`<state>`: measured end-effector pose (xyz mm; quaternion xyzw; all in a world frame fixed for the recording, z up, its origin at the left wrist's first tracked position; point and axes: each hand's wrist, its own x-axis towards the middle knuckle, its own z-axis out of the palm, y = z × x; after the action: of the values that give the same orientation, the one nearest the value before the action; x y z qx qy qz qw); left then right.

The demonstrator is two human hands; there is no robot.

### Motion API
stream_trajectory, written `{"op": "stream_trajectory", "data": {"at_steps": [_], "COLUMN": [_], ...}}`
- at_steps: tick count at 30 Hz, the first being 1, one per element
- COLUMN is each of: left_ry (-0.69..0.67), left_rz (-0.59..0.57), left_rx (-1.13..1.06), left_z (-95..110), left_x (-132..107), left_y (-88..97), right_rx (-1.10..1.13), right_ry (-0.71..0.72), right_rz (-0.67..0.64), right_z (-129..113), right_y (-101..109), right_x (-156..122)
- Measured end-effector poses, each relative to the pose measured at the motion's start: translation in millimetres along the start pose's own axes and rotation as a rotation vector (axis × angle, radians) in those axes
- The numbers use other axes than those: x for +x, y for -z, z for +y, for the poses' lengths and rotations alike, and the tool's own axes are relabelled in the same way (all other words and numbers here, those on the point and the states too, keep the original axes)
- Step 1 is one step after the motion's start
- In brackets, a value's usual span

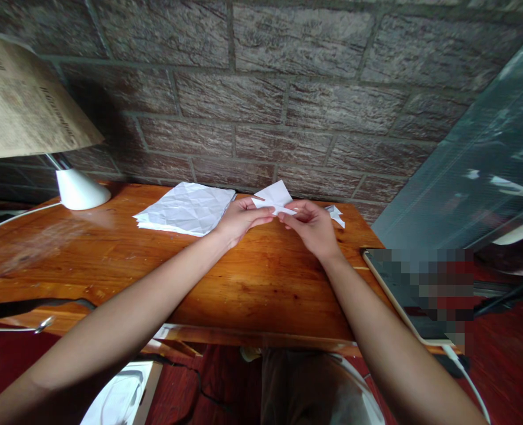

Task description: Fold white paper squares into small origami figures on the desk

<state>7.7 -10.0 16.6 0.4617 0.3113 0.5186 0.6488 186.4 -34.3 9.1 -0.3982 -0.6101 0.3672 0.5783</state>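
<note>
Nearest, well to the right of the hands, a tablet [423, 324] with a white cable [467, 372] plugged into its near edge. Under both hands, a wooden desk [244, 295]. Held toward its far edge, between left hand [241, 221] and right hand [312, 227], a small folded white paper [274, 195]: pinched by thumb and fingers from either side, with a flap standing up beyond the thumbs. Hard to tell, behind the fingers, how the layers line up. Could crease off-line if pressed by fingertips with edges uneven; could tear if tugged unequally. Just left of the left hand, a stack of creased white sheets [186, 209]; might be skewed by a brush of that hand. Just beyond the right hand, partly hidden, another folded piece [339, 218]; could be knocked by a swing of the knuckles. Farther left, a lamp [79, 190]; beyond everything, a brick wall [332, 38].
</note>
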Motion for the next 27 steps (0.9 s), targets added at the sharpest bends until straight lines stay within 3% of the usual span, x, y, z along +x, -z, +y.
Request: {"op": "stream_trajectory", "data": {"at_steps": [7,19,27], "left_ry": [-0.038,0.022,0.054], "left_rz": [-0.019,-0.003,0.017], "left_rx": [0.039,-0.053,-0.095], "left_z": [-6.3,-6.2,-3.8], "left_x": [-2.4,1.1,0.0], "left_y": [-2.3,1.4,-1.1], "right_rx": [-0.088,-0.035,-0.119], "right_ry": [0.043,0.08,0.18], "right_rz": [0.059,-0.051,-0.025], "right_z": [3.8,-0.6,1.8], "right_y": [1.6,-2.4,-0.5], "right_x": [0.6,-4.4,-4.6]}}
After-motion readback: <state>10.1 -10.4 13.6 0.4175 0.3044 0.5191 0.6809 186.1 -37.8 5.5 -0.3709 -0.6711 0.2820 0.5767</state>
